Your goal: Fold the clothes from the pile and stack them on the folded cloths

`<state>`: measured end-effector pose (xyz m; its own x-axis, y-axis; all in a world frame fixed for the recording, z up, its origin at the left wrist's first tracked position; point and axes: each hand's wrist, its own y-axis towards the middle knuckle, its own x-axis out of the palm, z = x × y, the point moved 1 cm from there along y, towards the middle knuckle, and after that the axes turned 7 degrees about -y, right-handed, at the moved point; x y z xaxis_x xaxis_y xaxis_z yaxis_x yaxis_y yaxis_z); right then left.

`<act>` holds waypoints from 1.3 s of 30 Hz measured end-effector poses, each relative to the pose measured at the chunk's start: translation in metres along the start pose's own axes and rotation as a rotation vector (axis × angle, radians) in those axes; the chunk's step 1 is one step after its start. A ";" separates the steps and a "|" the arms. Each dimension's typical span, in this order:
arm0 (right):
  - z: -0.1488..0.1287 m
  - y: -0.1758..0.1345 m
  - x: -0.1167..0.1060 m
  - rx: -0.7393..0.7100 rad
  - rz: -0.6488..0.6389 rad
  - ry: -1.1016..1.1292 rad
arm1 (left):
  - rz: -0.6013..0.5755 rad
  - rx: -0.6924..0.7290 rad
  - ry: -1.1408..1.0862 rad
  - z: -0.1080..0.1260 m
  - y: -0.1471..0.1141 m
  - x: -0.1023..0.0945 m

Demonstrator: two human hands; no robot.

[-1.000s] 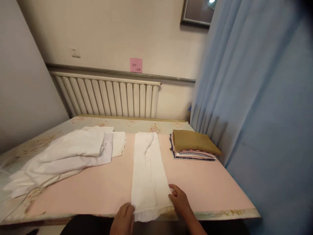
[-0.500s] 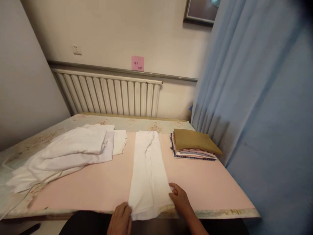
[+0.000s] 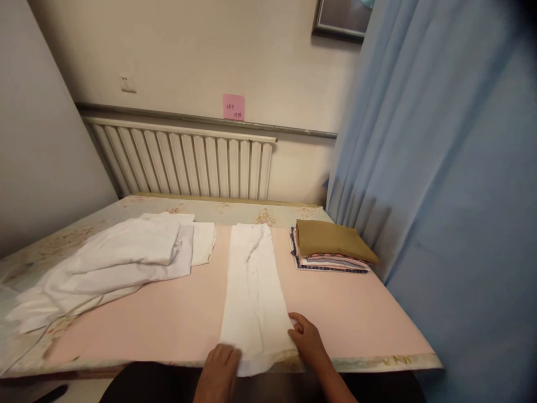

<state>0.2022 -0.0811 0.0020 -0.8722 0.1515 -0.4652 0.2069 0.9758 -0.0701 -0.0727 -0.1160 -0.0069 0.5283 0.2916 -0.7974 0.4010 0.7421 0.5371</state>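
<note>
A long white garment [image 3: 255,296], folded into a narrow strip, lies lengthwise in front of me with its wider end at the table's near edge. A wrinkled seam runs down its upper part. My left hand [image 3: 220,366] is at its lower left corner, fingers bent together over the hem; its thumb is hidden. With thumb and forefinger, my right hand [image 3: 308,338] pinches the garment's right edge near the bottom.
Loose white clothes [image 3: 109,263] are heaped on the left. A folded stack with an olive-brown cloth [image 3: 331,238] on top sits right, near a blue curtain [image 3: 403,140]. A pink mat [image 3: 176,319] covers much of the floral tablecloth [image 3: 293,211]. Behind stands a radiator [image 3: 188,162].
My left hand has shifted a little to the right, over the garment's lower left corner. My right hand stays at the right edge. The view has moved slightly.
</note>
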 end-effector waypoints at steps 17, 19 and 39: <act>0.001 0.002 -0.001 -0.016 0.008 -0.065 | 0.174 -0.103 -0.035 -0.022 0.064 0.024; 0.001 0.002 -0.001 -0.016 0.010 -0.080 | 0.141 -0.137 0.000 -0.031 0.078 0.038; 0.001 0.002 -0.001 -0.004 -0.012 -0.054 | -0.187 -0.266 0.232 -0.036 0.096 0.056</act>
<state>0.2044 -0.0793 0.0014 -0.8493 0.1314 -0.5114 0.1949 0.9781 -0.0724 -0.0320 -0.0067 -0.0101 0.2690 0.2430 -0.9320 0.2506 0.9167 0.3113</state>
